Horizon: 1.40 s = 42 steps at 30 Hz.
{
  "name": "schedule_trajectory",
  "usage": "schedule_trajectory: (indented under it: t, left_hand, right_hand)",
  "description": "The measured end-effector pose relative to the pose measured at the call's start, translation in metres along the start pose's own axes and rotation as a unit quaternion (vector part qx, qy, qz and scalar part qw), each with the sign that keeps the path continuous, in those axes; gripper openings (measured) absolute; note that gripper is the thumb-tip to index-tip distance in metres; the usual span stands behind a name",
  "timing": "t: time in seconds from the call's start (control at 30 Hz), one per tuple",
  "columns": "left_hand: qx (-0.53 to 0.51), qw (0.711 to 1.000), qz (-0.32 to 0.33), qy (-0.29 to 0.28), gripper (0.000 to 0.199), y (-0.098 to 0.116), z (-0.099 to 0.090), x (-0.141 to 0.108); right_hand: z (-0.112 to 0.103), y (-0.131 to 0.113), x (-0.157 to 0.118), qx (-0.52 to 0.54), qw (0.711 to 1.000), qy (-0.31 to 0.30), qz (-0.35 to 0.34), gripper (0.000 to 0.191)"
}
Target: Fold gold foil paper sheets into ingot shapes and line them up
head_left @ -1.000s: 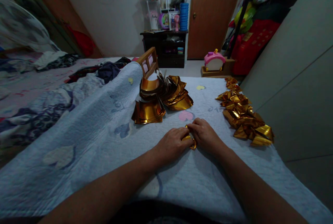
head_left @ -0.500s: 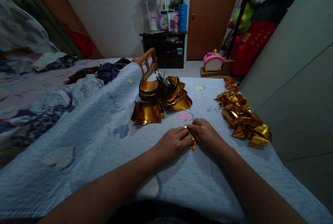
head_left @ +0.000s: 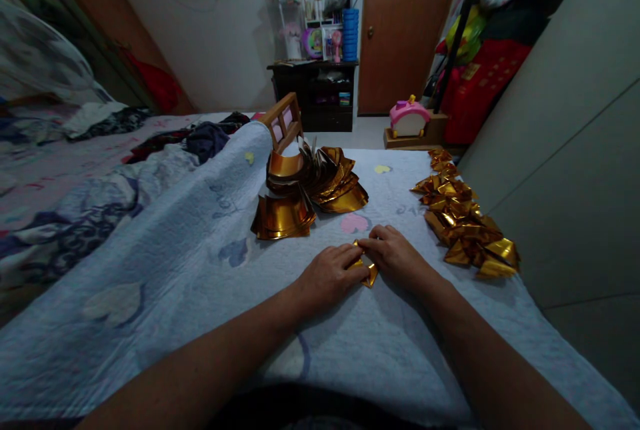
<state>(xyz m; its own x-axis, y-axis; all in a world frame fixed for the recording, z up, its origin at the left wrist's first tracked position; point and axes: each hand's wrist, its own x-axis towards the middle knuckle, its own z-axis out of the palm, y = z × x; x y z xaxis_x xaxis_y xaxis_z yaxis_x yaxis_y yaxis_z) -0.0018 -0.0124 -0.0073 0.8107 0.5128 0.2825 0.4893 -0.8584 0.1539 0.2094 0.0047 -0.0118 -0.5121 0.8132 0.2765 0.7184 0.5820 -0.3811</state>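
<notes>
A small piece of gold foil paper (head_left: 370, 277), partly folded, lies on the bedspread between my hands, mostly covered by fingers. My left hand (head_left: 333, 277) is closed on its left side, thumb and fingers pressing it down. My right hand (head_left: 393, 250) pinches its far edge with the fingertips. Ahead and to the left stand fanned stacks of gold foil sheets (head_left: 285, 215), curved and loosely spread. Off to the right, folded gold foil pieces (head_left: 457, 217) are heaped in a long row.
The pale blue bedspread (head_left: 200, 323) with heart shapes rises into a ridge on the left. Behind the sheets is a wooden headboard-like frame (head_left: 280, 117). A pink and white toy (head_left: 410, 118) stands beyond the far edge. A pale cabinet (head_left: 575, 183) borders the right side.
Almost nothing differs. Both hands keep their place on the gold foil paper, and the whole view has shifted very slightly.
</notes>
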Motion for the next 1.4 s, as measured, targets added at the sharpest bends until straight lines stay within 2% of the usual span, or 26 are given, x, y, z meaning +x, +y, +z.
schedule_trajectory:
  t: [0.33, 0.67, 0.93, 1.07, 1.2, 1.3, 1.4]
  left_hand:
    - [0.006, 1.000, -0.003, -0.012, 0.017, 0.001, -0.001, 0.003]
    - [-0.016, 1.000, -0.002, -0.014, 0.017, 0.001, -0.004, 0.003]
    - [-0.029, 1.000, -0.003, -0.010, 0.017, 0.002, -0.006, 0.003]
    - [-0.044, 0.999, -0.010, -0.015, 0.021, 0.004, -0.008, 0.001]
    - [-0.051, 0.998, -0.017, -0.014, 0.038, 0.005, -0.007, 0.000]
    - [-0.049, 0.999, -0.022, -0.002, 0.040, 0.005, -0.004, 0.000]
    - [-0.049, 0.998, -0.030, 0.013, 0.041, 0.007, -0.001, 0.000]
  right_hand:
    - [-0.005, 0.002, -0.003, 0.012, 1.000, -0.018, -0.010, 0.024]
    - [-0.023, 0.015, -0.012, 0.056, 0.997, -0.055, -0.004, 0.041]
    - [-0.031, 0.022, -0.015, 0.087, 0.993, -0.074, 0.009, 0.033]
    - [-0.031, 0.021, -0.015, 0.104, 0.993, -0.060, 0.010, 0.029]
    - [-0.027, 0.012, -0.014, 0.081, 0.996, -0.028, 0.028, 0.025]
    - [-0.021, 0.005, -0.012, 0.054, 0.997, -0.029, 0.044, 0.023]
    - [-0.014, 0.001, -0.009, 0.019, 0.996, -0.032, 0.075, 0.011]
